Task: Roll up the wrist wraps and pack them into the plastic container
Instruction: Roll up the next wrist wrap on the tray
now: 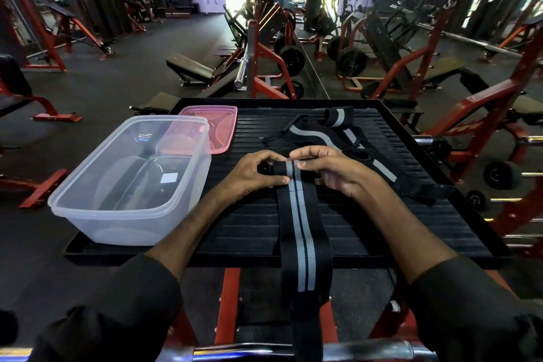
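- A black wrist wrap (299, 220) with two grey stripes lies lengthwise down the middle of the ribbed black desk (249, 232). Its near end hangs over the desk's near edge towards the person.
- The left hand (258, 173) holds the far end of this wrap from the left. Its fingers (282, 181) are curled, with the thumb pressed on the left edge of the strap.
- The right hand (332, 170) holds the same end from the right. Its thumb tip rests on the grey stripe and the other fingers are bent over the top of the fold.
- The two hands nearly meet over the wrap's far end, which looks folded over on itself.
- The other wraps (311, 132), black with a grey stripe, lie loose and unrolled on the far right part of the desk, beyond and to the right of the hands.
- The clear plastic container (117, 229) stands open on the left side of the desk, apart from the hands. A white label shows through its bottom.
- A pink lid (217, 126) lies flat just behind the container, touching its far right corner.
- Red-framed gym machines and benches fill the room beyond.
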